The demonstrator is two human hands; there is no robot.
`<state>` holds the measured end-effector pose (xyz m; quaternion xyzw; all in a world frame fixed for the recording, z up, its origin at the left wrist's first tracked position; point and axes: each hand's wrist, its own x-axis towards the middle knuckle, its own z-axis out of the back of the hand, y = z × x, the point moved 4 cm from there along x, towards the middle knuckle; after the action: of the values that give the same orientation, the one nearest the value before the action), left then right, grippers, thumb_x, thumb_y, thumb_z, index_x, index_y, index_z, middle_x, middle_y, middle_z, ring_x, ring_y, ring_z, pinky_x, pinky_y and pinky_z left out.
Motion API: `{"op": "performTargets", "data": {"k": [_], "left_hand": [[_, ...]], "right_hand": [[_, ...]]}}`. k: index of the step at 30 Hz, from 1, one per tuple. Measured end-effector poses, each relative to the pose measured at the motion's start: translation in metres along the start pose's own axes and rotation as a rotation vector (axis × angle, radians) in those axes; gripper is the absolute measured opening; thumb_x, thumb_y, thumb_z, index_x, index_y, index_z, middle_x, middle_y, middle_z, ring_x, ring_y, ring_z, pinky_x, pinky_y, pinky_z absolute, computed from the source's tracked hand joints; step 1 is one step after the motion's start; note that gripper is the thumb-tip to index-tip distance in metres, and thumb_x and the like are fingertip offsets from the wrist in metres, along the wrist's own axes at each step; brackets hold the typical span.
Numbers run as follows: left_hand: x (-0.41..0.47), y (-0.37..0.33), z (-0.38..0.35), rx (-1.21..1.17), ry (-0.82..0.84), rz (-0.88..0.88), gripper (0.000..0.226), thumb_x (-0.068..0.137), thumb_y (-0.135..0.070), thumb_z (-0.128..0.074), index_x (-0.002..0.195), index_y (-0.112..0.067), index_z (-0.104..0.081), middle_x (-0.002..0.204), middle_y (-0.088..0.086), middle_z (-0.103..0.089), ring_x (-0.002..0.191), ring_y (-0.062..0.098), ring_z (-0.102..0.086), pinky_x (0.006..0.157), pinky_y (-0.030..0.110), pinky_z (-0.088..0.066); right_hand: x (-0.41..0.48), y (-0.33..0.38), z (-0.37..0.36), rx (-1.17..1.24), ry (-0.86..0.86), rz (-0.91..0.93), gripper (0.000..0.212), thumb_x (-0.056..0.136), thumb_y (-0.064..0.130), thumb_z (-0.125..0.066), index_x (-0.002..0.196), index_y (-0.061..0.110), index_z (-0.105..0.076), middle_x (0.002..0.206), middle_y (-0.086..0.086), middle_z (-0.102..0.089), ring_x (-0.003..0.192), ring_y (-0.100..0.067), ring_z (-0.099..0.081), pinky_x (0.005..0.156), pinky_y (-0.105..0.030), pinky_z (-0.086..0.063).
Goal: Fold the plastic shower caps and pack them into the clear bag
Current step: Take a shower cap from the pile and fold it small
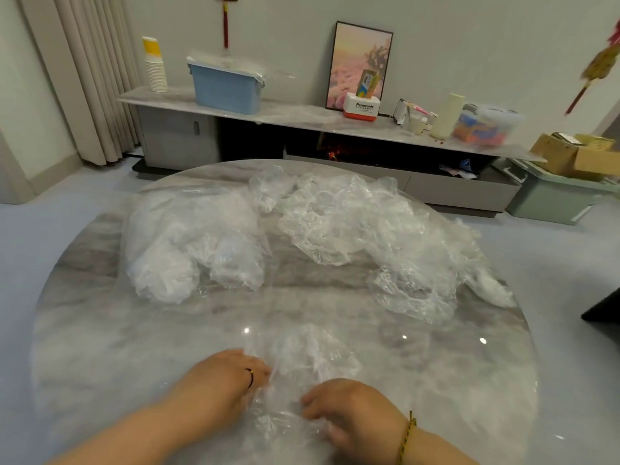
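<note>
Together, left hand (228, 377), right hand (352, 411) palm-down, fingers curled into shower cap (312, 360).

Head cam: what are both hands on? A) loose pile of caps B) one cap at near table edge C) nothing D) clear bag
B: left hand and right hand both hold one shower cap at the near edge; clear bag and loose pile lie farther back, untouched.
</note>
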<state>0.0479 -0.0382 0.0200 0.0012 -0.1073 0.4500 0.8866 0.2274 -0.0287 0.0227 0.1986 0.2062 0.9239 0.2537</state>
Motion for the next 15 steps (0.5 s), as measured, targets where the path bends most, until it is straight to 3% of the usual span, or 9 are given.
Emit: {"op": "performTargets", "data": {"k": [2, 5, 6, 8, 9, 11, 13, 15], "left_hand": [[-0.005, -0.003, -0.001, -0.044, -0.014, 0.049, 0.033, 0.058, -0.037, -0.033, 0.053, -0.044, -0.065, 0.069, -0.039, -0.059, 0.064, -0.02, -0.055, 0.079, 0.003, -0.038], [-0.01, -0.008, 0.006, -0.139, 0.044, 0.111, 0.036, 0.059, -0.041, -0.032, 0.062, -0.039, -0.068, 0.074, -0.033, -0.063, 0.068, -0.016, -0.058, 0.068, 0.003, -0.044], [-0.009, -0.008, 0.007, -0.216, 0.077, 0.134, 0.043, 0.06, -0.043, -0.031, 0.074, -0.034, -0.071, 0.084, -0.028, -0.066, 0.078, -0.01, -0.061, 0.072, 0.008, -0.046], [-0.012, 0.0, 0.002, -0.287, 0.144, 0.261, 0.061, 0.058, -0.054, -0.025, 0.095, -0.03, -0.067, 0.104, -0.018, -0.064, 0.097, 0.0, -0.058, 0.082, 0.012, -0.042], [-0.012, 0.001, 0.0, -0.337, 0.221, 0.304, 0.062, 0.054, -0.06, -0.023, 0.09, -0.031, -0.065, 0.101, -0.015, -0.063, 0.093, 0.0, -0.056, 0.08, 0.012, -0.04], [-0.009, 0.006, 0.0, -0.347, 0.296, 0.334, 0.039, 0.063, -0.063, -0.036, 0.067, -0.027, -0.048, 0.074, -0.011, -0.056, 0.067, 0.001, -0.048, 0.062, 0.011, -0.034], [-0.01, 0.009, 0.004, -0.319, 0.336, 0.382, 0.039, 0.083, -0.047, -0.052, 0.059, -0.021, -0.036, 0.057, -0.011, -0.048, 0.054, 0.004, -0.038, 0.054, 0.014, -0.029], [-0.008, 0.008, 0.008, -0.327, 0.363, 0.408, 0.038, 0.089, -0.039, -0.053, 0.059, -0.024, -0.036, 0.056, -0.01, -0.053, 0.049, 0.001, -0.043, 0.052, 0.011, -0.03]], "right_hand": [[-0.006, -0.003, 0.002, 0.002, 0.061, -0.146, 0.048, 0.064, 0.033, -0.039, 0.097, 0.015, -0.07, 0.104, 0.0, -0.069, 0.098, -0.008, -0.055, 0.081, -0.016, -0.048], [-0.013, -0.007, 0.005, 0.097, 0.089, -0.38, 0.077, 0.056, 0.049, -0.024, 0.11, 0.016, -0.067, 0.116, 0.002, -0.063, 0.108, -0.004, -0.052, 0.092, -0.006, -0.033], [-0.012, -0.009, 0.007, 0.135, 0.079, -0.44, 0.073, 0.058, 0.051, -0.028, 0.107, 0.014, -0.068, 0.109, 0.004, -0.065, 0.102, 0.0, -0.054, 0.089, -0.006, -0.035], [-0.009, -0.011, 0.011, 0.209, 0.043, -0.542, 0.043, 0.074, 0.041, -0.049, 0.092, 0.007, -0.069, 0.082, 0.009, -0.062, 0.08, 0.008, -0.055, 0.075, -0.007, -0.038], [-0.007, -0.011, 0.013, 0.237, 0.049, -0.589, 0.026, 0.083, 0.03, -0.055, 0.08, 0.007, -0.066, 0.069, 0.009, -0.054, 0.066, 0.006, -0.051, 0.067, -0.009, -0.037], [-0.008, -0.015, 0.016, 0.252, 0.047, -0.641, 0.027, 0.089, 0.018, -0.055, 0.063, 0.01, -0.051, 0.06, 0.005, -0.04, 0.053, -0.002, -0.039, 0.059, -0.015, -0.032], [-0.008, -0.018, 0.02, 0.22, 0.038, -0.652, 0.027, 0.09, 0.016, -0.054, 0.066, 0.004, -0.053, 0.064, -0.001, -0.045, 0.059, -0.005, -0.04, 0.061, -0.017, -0.033], [-0.007, -0.021, 0.02, 0.098, 0.067, -0.622, 0.018, 0.09, 0.015, -0.052, 0.089, 0.002, -0.065, 0.087, -0.005, -0.062, 0.082, -0.013, -0.055, 0.075, -0.017, -0.039]]}}
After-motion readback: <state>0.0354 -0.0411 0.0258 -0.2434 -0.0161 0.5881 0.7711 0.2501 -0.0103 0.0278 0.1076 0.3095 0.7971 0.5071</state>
